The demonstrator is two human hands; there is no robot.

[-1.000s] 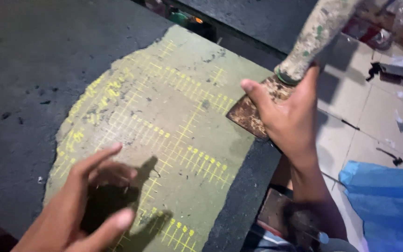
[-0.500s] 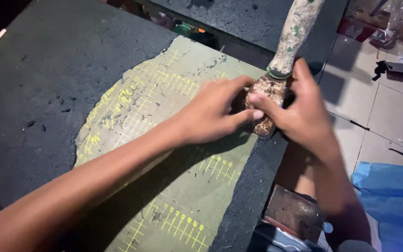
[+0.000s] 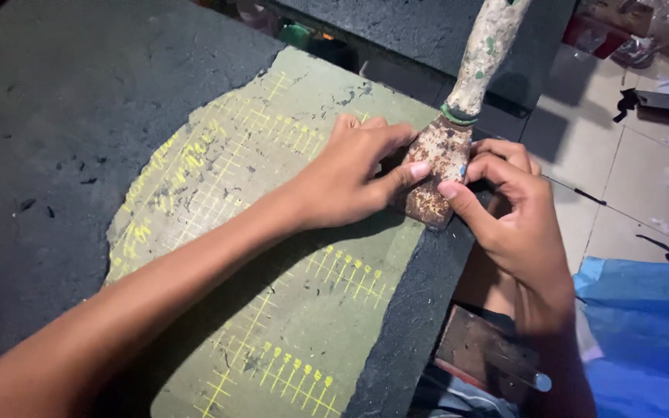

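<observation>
A rusty, brown-speckled flat metal blade on a long paint-stained wooden handle rests at the right edge of a worn green cutting mat with yellow grid marks. My left hand reaches across the mat and pinches the blade's left side with thumb and fingers. Opposite it, my right hand grips the blade's right side, thumb on its face. A green band rings the handle just above the blade.
The mat lies on a dark grey rough work surface. To the right are pale floor tiles with scraps, a blue cloth at lower right, and a rusty metal piece below the table edge.
My left hand has come from the mat's near-left corner across to the blade and now pinches it. The blade and right hand have shifted slightly left over the mat's edge.
</observation>
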